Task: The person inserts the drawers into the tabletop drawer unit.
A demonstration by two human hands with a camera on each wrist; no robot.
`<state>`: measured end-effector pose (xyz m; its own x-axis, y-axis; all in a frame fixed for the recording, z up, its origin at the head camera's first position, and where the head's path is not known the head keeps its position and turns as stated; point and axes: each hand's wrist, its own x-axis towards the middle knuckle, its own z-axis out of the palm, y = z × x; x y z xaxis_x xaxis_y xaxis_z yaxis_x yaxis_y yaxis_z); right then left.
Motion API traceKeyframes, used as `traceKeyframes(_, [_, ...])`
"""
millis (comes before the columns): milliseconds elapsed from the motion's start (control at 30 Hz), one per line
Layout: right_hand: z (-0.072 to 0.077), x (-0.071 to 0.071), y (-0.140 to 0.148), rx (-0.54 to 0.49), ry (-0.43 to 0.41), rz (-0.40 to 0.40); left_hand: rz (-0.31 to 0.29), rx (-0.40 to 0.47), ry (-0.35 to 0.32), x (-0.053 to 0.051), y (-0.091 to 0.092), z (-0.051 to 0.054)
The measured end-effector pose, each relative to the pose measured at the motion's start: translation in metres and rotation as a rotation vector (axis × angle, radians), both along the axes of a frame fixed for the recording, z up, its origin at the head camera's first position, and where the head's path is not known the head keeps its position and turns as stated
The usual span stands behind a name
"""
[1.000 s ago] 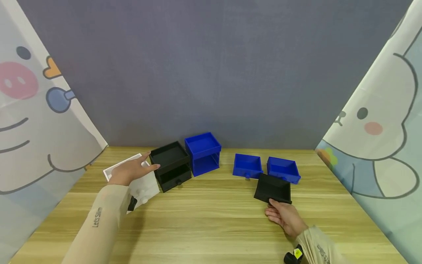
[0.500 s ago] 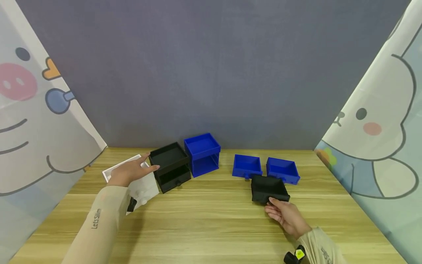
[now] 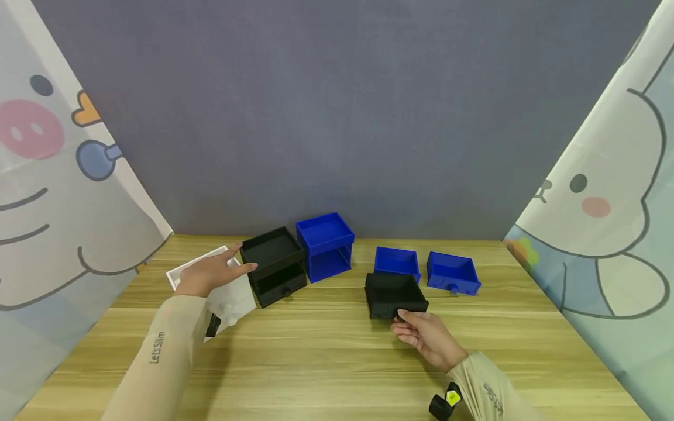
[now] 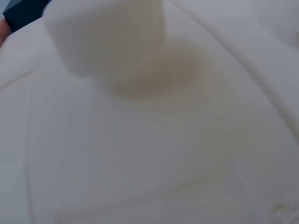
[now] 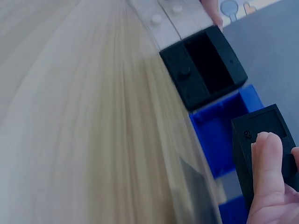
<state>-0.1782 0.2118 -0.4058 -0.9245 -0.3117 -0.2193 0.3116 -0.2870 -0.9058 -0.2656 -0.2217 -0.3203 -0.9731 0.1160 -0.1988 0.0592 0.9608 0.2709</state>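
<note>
Two printed sleeves (image 3: 158, 362), head view; left one reads "LetsSlim". Left hand (image 3: 213, 275) spread wide over white cabinet (image 3: 239, 295), tips at black cabinet (image 3: 271, 248). Right hand (image 3: 425, 338) pinches black drawer (image 3: 395, 290) by its front, held near blue drawer (image 3: 396, 259). Left wrist: white knob (image 4: 107, 42), blurred; corner mark (image 4: 285, 213) illegible. Right wrist: drawer-front symbol (image 5: 247, 134) unreadable.

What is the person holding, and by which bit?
The right grip holds the black drawer by the knob on its front. The left grip, over the white cabinet, holds nothing that I can see.
</note>
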Motion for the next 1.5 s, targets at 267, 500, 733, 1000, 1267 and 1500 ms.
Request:
traceKeyframes(267, [0.002, -0.003, -0.025, 0.002, 0.045, 0.063, 0.003, 0.004, 0.005, -0.001, 0.003, -0.003])
traceKeyframes(500, [0.000, -0.007, -0.035, 0.017, 0.090, 0.108, 0.025, 0.011, 0.013, 0.000, 0.001, -0.002])
traceKeyframes(733, [0.000, -0.010, -0.044, 0.056, 0.086, 0.119, 0.029, 0.015, 0.014, 0.000, 0.001, -0.002])
traceKeyframes(1000, [-0.001, -0.012, -0.069, 0.115, 0.076, 0.132, 0.026, 0.019, 0.014, 0.001, 0.000, -0.002])
traceKeyframes(1267, [0.002, -0.016, -0.099, 0.143, 0.109, 0.175, 0.022, 0.017, 0.026, 0.001, -0.001, 0.000])
traceKeyframes(1500, [-0.003, -0.017, -0.122, 0.144, 0.112, 0.162, 0.004, 0.008, 0.026, 0.002, 0.001, 0.000])
